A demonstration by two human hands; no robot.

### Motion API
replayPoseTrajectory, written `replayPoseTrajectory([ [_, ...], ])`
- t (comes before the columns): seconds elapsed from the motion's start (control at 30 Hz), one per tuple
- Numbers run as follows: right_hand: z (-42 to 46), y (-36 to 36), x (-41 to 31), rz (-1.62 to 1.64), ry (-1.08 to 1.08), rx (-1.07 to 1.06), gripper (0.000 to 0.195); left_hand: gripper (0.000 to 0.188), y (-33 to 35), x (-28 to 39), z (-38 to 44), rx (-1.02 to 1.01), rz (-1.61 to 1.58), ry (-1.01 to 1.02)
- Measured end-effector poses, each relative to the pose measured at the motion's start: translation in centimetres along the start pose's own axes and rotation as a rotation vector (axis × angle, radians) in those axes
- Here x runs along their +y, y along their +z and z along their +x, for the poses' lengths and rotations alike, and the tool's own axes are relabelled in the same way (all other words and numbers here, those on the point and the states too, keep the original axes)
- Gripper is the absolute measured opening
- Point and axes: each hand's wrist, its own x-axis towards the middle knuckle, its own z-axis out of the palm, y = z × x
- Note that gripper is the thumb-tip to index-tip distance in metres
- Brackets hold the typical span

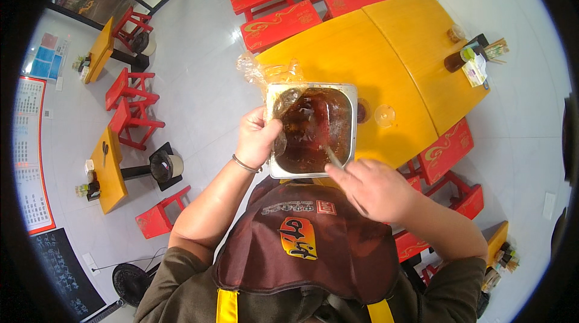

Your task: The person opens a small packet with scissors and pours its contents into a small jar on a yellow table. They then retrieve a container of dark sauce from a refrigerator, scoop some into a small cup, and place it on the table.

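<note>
My left hand (258,137) grips the left rim of a square stainless steel pan (354,128), its thumb over the edge, holding it just in front of my apron. Crumpled clear plastic film (276,72) hangs off the pan's upper left corner and partly covers its left side. Inside lies a dark reddish-brown sauce (312,119), oily and shiny. My right hand (375,187) holds a metal utensil (334,158) by its handle at the pan's lower right; the tip reaches into the sauce, so its shape cannot be told.
Beyond the pan stands a yellow wooden table (393,70) with a small round clear lid (385,116), a cup (362,111) partly behind the pan, and a sauce jar (453,61) near tissues and chopsticks. Red stools (280,24) surround it. Further yellow tables (108,174) and bins (174,165) stand left.
</note>
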Motion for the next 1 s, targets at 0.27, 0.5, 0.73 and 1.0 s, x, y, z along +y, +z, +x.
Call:
replayPoseTrajectory([
  [0.27, -0.3, 2.7, 0.2, -0.048, 0.103, 0.112, 0.046, 0.013, 0.9, -0.5, -0.6, 0.027, 0.018, 0.008],
  [0.5, 0.2, 5.5, -0.6, 0.402, 0.203, 0.363, 0.037, 0.016, 1.5, -1.3, -0.8, 0.03, 0.018, 0.065],
  [0.73, -0.3, 5.8, 0.8, 1.145, 0.613, 0.512, 0.032, 0.013, 1.1, -2.2, -1.3, 0.006, 0.052, 0.078],
  [1.0, -3.3, 7.4, 3.2, 1.483, 0.536, 0.791, 0.038, 0.01, 1.7, -2.0, 0.0, 0.128, -0.022, 0.034],
])
